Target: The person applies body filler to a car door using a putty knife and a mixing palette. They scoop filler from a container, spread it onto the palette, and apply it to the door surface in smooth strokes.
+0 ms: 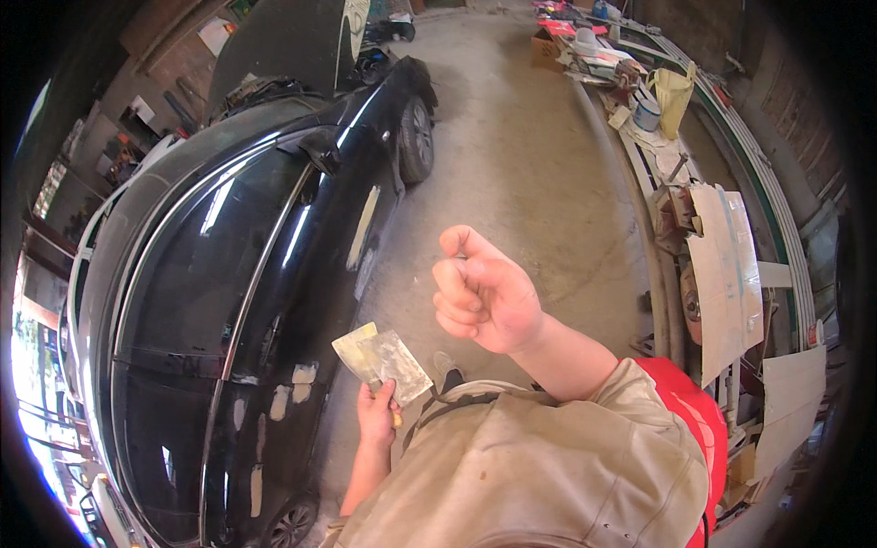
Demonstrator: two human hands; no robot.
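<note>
Low at the left of my body, my left hand (376, 416) is closed around two flat filler tools. One is a putty knife (402, 365) with a broad grey, smeared blade; the other, a yellowish spreader (354, 352), overlaps it. A bit of yellow handle shows below my fingers. My right hand (484, 297) is raised in front of me over the floor, its fingers curled in, and I see nothing in them. A black car (301, 274) stands close on my left. Pale filler patches (363, 228) mark its side, and more patches (303, 374) sit farther back.
The car's hood (274, 46) is raised. Along the right runs a cluttered bench (630, 137) with a white tub (647, 114), a yellowish jug (673, 96), a vise (674, 215) and cardboard sheets (726, 274). Concrete floor (512, 164) lies between car and bench.
</note>
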